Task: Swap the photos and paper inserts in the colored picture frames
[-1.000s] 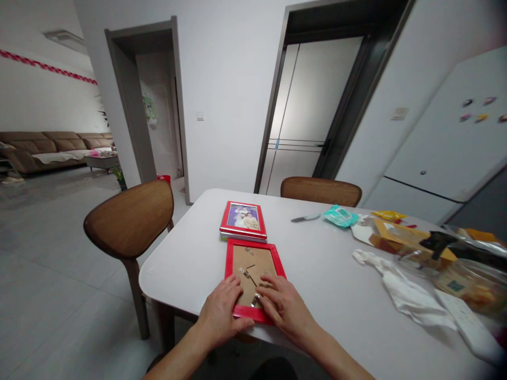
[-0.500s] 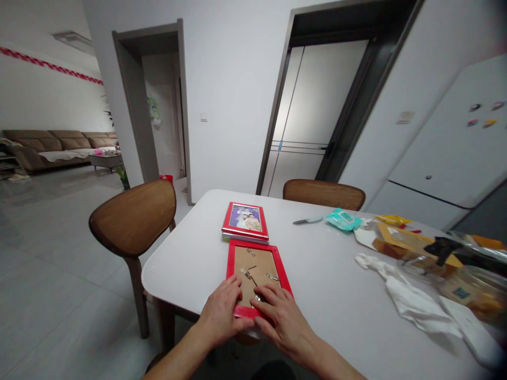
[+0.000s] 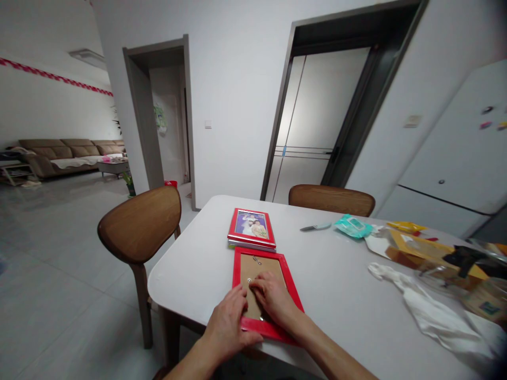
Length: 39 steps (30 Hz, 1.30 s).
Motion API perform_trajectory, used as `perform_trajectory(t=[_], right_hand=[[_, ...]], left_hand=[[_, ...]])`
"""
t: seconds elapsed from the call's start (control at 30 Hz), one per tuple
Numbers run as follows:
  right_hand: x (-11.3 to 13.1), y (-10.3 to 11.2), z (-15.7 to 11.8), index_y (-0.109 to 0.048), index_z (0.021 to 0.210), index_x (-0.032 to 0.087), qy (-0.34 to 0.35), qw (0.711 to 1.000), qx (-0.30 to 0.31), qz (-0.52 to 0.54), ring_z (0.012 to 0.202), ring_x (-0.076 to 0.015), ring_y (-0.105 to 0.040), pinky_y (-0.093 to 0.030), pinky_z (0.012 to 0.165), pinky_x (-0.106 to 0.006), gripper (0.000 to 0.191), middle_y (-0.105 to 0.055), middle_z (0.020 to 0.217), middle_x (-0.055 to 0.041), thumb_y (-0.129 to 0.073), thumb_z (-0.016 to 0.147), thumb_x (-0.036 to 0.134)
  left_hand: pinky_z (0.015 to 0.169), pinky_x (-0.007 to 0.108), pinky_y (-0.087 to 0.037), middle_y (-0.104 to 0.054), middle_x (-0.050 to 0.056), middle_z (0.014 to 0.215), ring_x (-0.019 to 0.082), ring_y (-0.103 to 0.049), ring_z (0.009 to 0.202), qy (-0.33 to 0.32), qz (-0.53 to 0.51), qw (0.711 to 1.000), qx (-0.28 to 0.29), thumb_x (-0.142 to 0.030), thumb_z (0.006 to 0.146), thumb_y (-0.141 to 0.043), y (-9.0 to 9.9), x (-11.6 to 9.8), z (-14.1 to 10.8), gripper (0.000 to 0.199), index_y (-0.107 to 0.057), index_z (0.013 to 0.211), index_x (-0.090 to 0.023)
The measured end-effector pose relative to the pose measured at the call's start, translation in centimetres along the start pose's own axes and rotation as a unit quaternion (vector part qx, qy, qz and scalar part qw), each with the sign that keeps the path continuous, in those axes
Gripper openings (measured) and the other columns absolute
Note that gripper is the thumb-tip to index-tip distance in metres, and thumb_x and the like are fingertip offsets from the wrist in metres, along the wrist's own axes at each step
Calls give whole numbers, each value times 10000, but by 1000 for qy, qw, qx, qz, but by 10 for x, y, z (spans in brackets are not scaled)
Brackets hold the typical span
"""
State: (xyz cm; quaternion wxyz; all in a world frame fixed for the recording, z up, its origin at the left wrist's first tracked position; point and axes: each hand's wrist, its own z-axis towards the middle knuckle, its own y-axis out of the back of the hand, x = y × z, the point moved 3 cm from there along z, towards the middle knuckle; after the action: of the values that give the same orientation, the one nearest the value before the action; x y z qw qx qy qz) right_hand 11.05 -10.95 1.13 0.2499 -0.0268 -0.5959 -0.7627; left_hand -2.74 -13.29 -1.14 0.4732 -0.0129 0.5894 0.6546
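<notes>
A red picture frame lies face down near the table's front edge, its brown backing board showing. My left hand grips the frame's near left corner, fingers on the left side and thumb along the near edge. Over the middle of the backing is my right hand, its fingertips pinched together beside a small metal fitting; what lies between them is hidden. A metal clip shows at the far end of the board. Just beyond, another red frame with a photo lies face up on a stack.
On the white table are a knife, a teal packet, a white cloth, a yellow-orange box and a clear plastic container. Wooden chairs stand at the left and far side.
My right hand has moved from the frame's near right part up to the middle of the backing, its fingers now pinched. My left hand stays at the near left corner. The view has shifted slightly.
</notes>
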Motion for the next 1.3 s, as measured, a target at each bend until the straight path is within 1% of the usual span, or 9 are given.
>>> perform_trajectory(t=[0.13,0.27,0.43,0.63,0.9,1.0,1.1,1.2,1.3], right_hand=[[9,-4,7,-648,737,207,22,1000,18,12,727,-138,-507,-360,686,-245,243,-607,719,-26,-410,768,176],[12,-7,17,-637,659,188,32,998,37,27,656,-119,-509,-358,649,-220,224,-602,656,-15,-430,735,153],[4,-14,28,-625,621,161,-1,999,37,39,640,-125,-509,-353,621,-225,205,-616,663,-38,-439,709,159],[-9,-20,39,-623,602,152,-46,994,72,68,538,-104,-502,-330,506,-198,119,-625,598,-19,-525,656,193],[-10,-20,44,-616,631,146,-85,991,55,82,545,-110,-495,-317,494,-206,113,-616,604,-26,-531,671,208],[-10,-19,43,-625,642,141,-87,991,46,86,561,-121,-505,-332,513,-218,135,-617,615,-34,-521,684,216],[-5,-13,37,-644,691,153,-63,993,40,94,647,-132,-525,-364,598,-230,158,-629,702,-41,-504,706,226],[1,-1,22,-649,752,171,-30,993,43,104,727,-134,-525,-373,674,-232,168,-618,764,-37,-493,722,227],[2,9,-2,-653,731,194,6,992,65,110,778,-136,-511,-371,714,-239,160,-593,789,-31,-494,726,219]], left_hand=[[889,348,-382,-506,45,1065,224,-436,1023,-5,-3,999,-39,-299,465,-752,4,-5,-1,476,-501,854,-188],[825,338,-406,-498,25,996,212,-441,938,6,8,999,-44,-279,453,-756,4,-6,-2,477,-489,839,-191],[823,339,-395,-484,18,1001,211,-424,936,16,13,999,-29,-289,483,-736,4,-6,-2,430,-498,830,-201],[778,323,-406,-489,14,948,205,-429,907,17,13,999,-34,-266,462,-750,3,-6,-1,401,-497,763,-188],[794,348,-393,-485,20,972,215,-421,920,19,27,999,-34,-309,467,-746,2,-5,0,428,-512,806,-191],[785,348,-398,-487,23,968,212,-424,912,19,26,999,-31,-333,466,-747,2,-5,0,434,-514,802,-187],[787,338,-399,-490,25,972,208,-424,915,12,26,999,-34,-321,464,-753,3,-5,0,434,-512,799,-183],[783,330,-403,-490,23,964,204,-426,910,11,29,999,-38,-302,467,-754,2,-4,0,423,-507,789,-182],[783,328,-405,-486,23,960,205,-425,916,11,26,999,-43,-291,465,-754,2,-4,0,402,-500,758,-182]])
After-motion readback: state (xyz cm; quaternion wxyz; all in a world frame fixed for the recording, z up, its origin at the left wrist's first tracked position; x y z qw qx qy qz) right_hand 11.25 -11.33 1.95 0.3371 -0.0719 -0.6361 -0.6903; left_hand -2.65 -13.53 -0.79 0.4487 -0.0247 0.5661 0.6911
